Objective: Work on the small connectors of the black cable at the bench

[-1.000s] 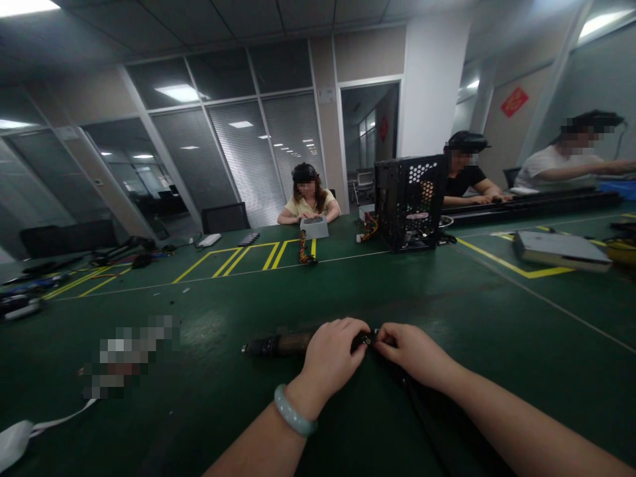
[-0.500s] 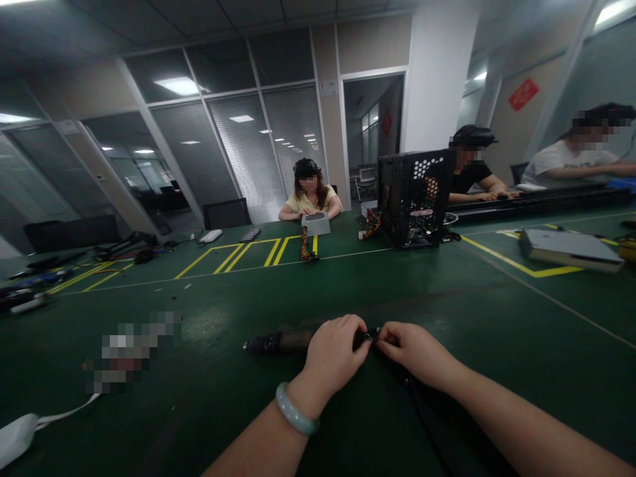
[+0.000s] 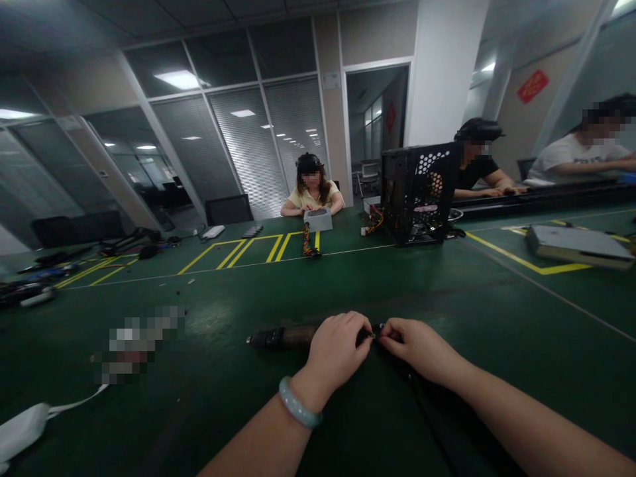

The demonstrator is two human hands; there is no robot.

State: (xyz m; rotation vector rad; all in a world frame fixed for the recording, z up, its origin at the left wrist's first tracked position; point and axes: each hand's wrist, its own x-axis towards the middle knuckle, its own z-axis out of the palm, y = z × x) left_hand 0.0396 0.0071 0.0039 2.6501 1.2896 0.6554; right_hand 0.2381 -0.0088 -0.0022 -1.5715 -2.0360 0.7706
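Note:
A dark, pen-like electric screwdriver (image 3: 283,338) lies on the green table, its tip pointing left. My left hand (image 3: 340,348), with a pale green bangle at the wrist, is wrapped round its rear end. Close by on the right, my right hand (image 3: 410,344) pinches the end of a black cable (image 3: 422,397), which runs down toward the near edge. The fingertips of both hands almost meet, and the small connector between them is mostly hidden.
An open black computer case (image 3: 420,192) stands at the back right, with a silver flat box (image 3: 576,246) beyond it. A person (image 3: 313,189) sits opposite behind a grey power supply (image 3: 318,218). Cables (image 3: 124,245) lie at the far left, a white device (image 3: 22,427) nearer.
The view has shifted slightly. Both hands keep their hold, and a small gap still shows between their fingertips.

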